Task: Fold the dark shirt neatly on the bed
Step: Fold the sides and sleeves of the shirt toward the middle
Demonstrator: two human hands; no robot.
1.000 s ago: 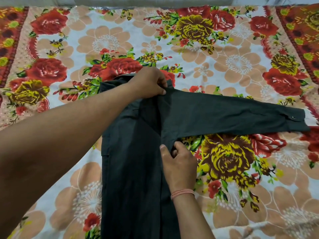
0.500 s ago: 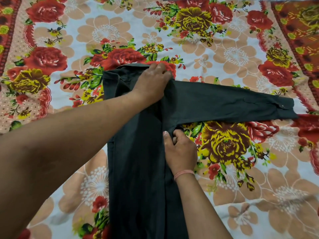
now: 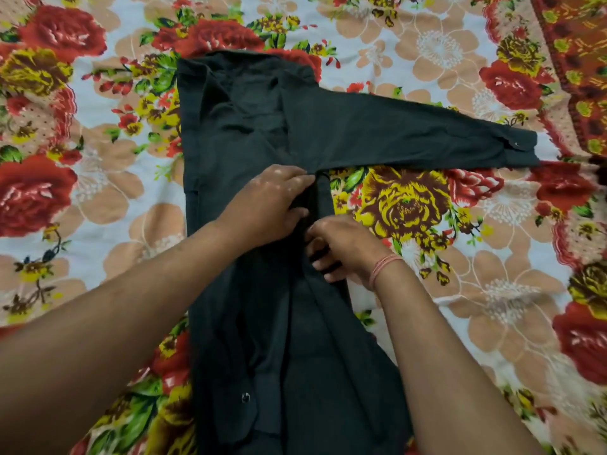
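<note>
Shirt (image 3: 249, 133) flat on bed (image 3: 427, 60), one sleeve (image 3: 410, 139) out to the right. Left hand (image 3: 272, 205) & right hand (image 3: 345, 247) both pinch its side fold.

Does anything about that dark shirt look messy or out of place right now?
Nothing is damaged. The dark button-up shirt is only half folded: one long sleeve sticks out sideways over the floral bedsheet, and the collar area looks rumpled. The left hand and right hand are pinching fabric at the sleeve's base.
</note>
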